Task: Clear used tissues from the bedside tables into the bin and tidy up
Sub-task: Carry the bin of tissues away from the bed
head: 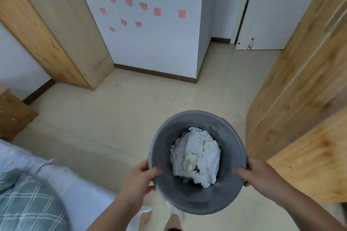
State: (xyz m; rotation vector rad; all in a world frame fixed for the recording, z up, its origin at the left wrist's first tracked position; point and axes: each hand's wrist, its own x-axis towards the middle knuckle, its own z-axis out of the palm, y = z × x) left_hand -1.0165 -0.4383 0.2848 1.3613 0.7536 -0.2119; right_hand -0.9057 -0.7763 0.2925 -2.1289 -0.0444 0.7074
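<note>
Open tiled floor (116, 118) ahead between bed (28, 184) and wardrobe (293, 99); left hand (139, 178) and right hand (262, 174) clasp the grey bin (199, 118) rim, crumpled tissues (197, 155) inside.

I see the bin (197, 199), a round grey plastic tub, held up off the floor with its open mouth facing me, so I look straight down into it. Its inner wall is dull and a little scuffed. My left hand (139, 178) grips the rim on one side, thumb hooked inside; my right hand (261, 173) grips the opposite side the same way. Inside lie the used tissues (197, 157), a crumpled white heap with one pale yellowish wad in the middle, covering the bottom.
</note>
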